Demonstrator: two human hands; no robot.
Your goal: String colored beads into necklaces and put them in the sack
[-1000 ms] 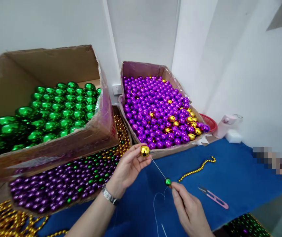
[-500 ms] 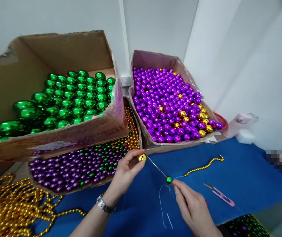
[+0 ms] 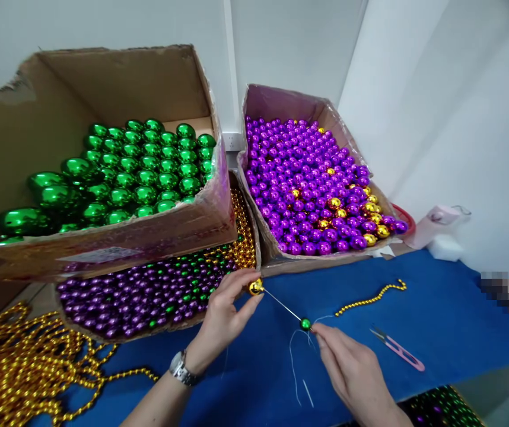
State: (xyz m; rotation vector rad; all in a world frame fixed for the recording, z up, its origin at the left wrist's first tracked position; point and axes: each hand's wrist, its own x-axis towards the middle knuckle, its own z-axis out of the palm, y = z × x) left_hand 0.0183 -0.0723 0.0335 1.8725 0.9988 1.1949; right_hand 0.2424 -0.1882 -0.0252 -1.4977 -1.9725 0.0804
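Observation:
Between the thumb and fingers of my left hand (image 3: pixel 225 311) is a shiny gold bead (image 3: pixel 255 287). A long thin needle (image 3: pixel 283 305) reaches to that bead; whether its tip is inside the hole I cannot tell. My right hand (image 3: pixel 355 367) pinches the needle's other end, close to a small green bead (image 3: pixel 305 324) threaded on it. White thread (image 3: pixel 293 367) trails from there over the blue cloth (image 3: pixel 254 379). A short gold bead string (image 3: pixel 370 298) lies to the right, beside pink-handled thread snips (image 3: pixel 399 349).
A cardboard box of large green balls (image 3: pixel 148 177) stands at left, above a box of small purple beads (image 3: pixel 125 296). Purple and gold balls (image 3: pixel 299 178) fill another box behind my hands. Gold bead strands (image 3: pixel 18 367) are heaped at front left.
The gold bead has turned slightly in my left fingers, and the needle tip now meets it. My right hand keeps its pinch by the green bead. The view has shifted a little.

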